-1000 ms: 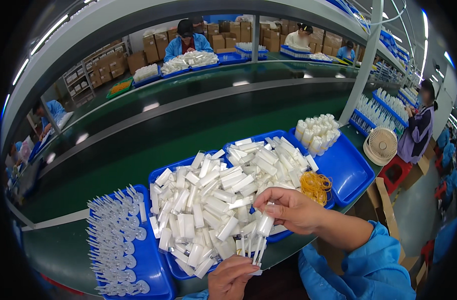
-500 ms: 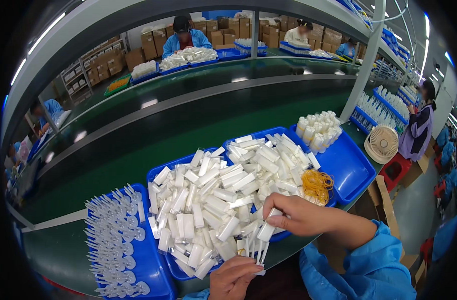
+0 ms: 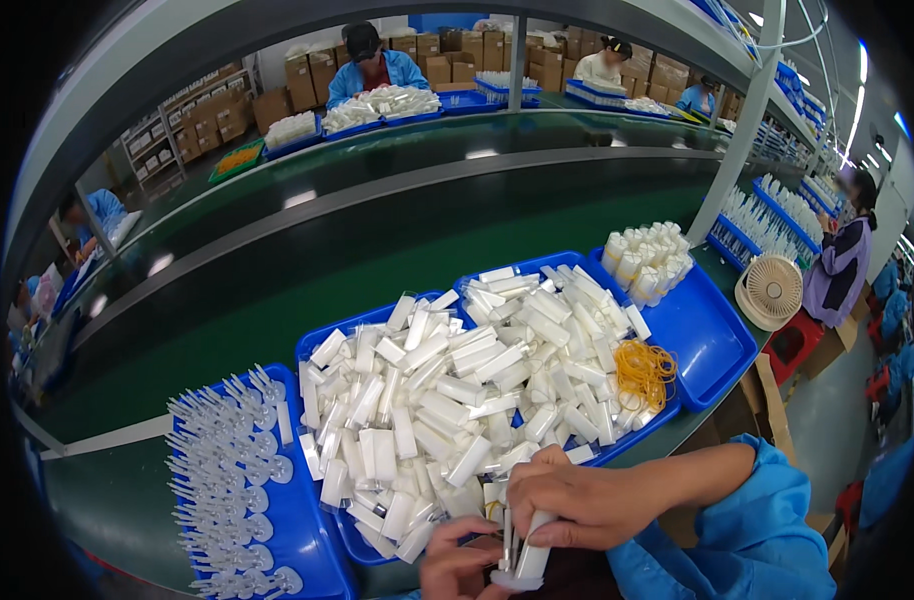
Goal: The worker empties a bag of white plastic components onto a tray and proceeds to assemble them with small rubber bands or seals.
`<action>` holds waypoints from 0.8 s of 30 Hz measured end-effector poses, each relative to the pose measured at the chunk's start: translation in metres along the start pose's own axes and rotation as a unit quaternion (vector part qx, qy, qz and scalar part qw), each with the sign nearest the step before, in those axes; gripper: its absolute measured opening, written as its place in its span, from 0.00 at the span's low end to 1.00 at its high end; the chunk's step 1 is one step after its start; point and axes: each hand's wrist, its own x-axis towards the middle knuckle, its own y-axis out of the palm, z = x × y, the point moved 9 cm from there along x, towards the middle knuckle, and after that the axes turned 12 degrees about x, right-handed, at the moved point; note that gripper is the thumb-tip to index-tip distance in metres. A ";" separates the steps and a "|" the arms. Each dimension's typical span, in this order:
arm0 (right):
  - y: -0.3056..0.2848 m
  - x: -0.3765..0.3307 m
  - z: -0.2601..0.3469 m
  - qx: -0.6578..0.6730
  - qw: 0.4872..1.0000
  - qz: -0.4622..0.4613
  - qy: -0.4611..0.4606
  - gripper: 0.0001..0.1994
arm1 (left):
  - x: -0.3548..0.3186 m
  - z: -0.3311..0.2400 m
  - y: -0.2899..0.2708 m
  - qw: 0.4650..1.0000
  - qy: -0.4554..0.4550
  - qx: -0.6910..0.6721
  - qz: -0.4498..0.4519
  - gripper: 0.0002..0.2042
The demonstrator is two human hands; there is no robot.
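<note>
Low in the view, my left hand grips the base of a translucent round holder with thin upright prongs. My right hand pinches a white oblong piece in a clear wrapper, which stands against the holder, partly hidden by my fingers. Just beyond my hands, a blue tray is heaped with loose white wrapped pieces. At the left, another blue tray carries rows of similar pronged holders. Yellow rubber bands lie in a clump beyond my right hand.
A blue tray at the right has bundled white pieces at its far end. A beige fan stands past it. The green conveyor runs behind the trays. An upright post rises at right; several people work farther off.
My right hand has moved down and toward me, bringing the white piece from above the prongs to down beside the base. My left hand stays low, its grip slightly shifted.
</note>
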 end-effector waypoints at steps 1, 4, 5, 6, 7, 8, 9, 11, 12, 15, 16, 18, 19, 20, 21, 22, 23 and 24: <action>0.003 0.003 0.001 -0.013 1.000 0.013 -0.006 0.07 | -0.002 0.004 -0.006 0.996 -0.036 -0.068 -0.048 0.08; 0.003 0.019 0.002 -0.052 0.996 0.077 -0.011 0.11 | 0.000 0.001 -0.016 0.997 -0.015 0.073 0.024 0.09; -0.009 0.030 -0.004 -0.035 0.997 0.063 0.032 0.14 | 0.001 0.002 -0.018 0.994 -0.015 0.109 0.022 0.09; -0.021 0.041 -0.009 -0.019 0.996 0.047 0.077 0.17 | 0.004 0.010 -0.026 0.996 -0.066 0.055 -0.023 0.10; -0.042 0.055 -0.016 -0.001 0.994 0.013 0.112 0.25 | 0.004 0.016 -0.033 0.995 -0.069 0.037 -0.055 0.11; -0.066 0.065 -0.025 -0.078 0.992 -0.042 0.095 0.31 | 0.007 0.014 -0.035 0.995 -0.050 0.034 -0.077 0.11; -0.082 0.076 -0.042 -0.196 0.974 -0.051 0.099 0.34 | 0.008 0.010 -0.037 0.994 -0.033 0.035 -0.101 0.11; -0.088 0.094 -0.074 -0.291 0.929 0.014 0.227 0.34 | 0.004 0.010 -0.038 0.993 -0.041 0.029 -0.108 0.12; -0.090 0.097 -0.083 -0.313 0.912 0.044 0.263 0.34 | 0.003 0.010 -0.037 0.993 -0.044 0.022 -0.104 0.12; -0.091 0.107 -0.103 -0.301 0.902 0.088 0.298 0.31 | -0.005 0.016 -0.037 0.993 -0.064 0.007 -0.101 0.12; -0.090 0.109 -0.107 -0.285 0.905 0.093 0.301 0.30 | -0.007 0.020 -0.037 0.990 -0.089 -0.007 -0.112 0.15; -0.094 0.110 -0.101 -0.272 0.925 0.055 0.260 0.29 | -0.009 0.020 -0.037 0.987 -0.112 -0.008 -0.118 0.14; -0.096 0.109 -0.097 -0.265 0.933 0.037 0.239 0.29 | -0.009 0.021 -0.038 0.985 -0.124 -0.009 -0.122 0.14; -0.098 0.105 -0.087 -0.215 0.956 -0.001 0.201 0.28 | -0.006 0.016 -0.036 0.989 -0.098 0.013 -0.107 0.13; -0.093 0.102 -0.083 -0.115 0.974 -0.031 0.192 0.28 | -0.005 0.014 -0.036 0.992 -0.075 0.038 -0.098 0.12; -0.089 0.095 -0.076 -0.017 0.980 -0.067 0.185 0.28 | -0.003 0.011 -0.034 0.994 -0.050 0.058 -0.083 0.10; -0.084 0.089 -0.067 0.081 0.975 -0.103 0.177 0.27 | -0.001 0.010 -0.031 0.994 -0.042 0.077 -0.067 0.09; -0.076 0.084 -0.050 0.116 0.969 -0.116 0.184 0.27 | 0.000 0.009 -0.030 0.993 -0.034 0.097 -0.053 0.08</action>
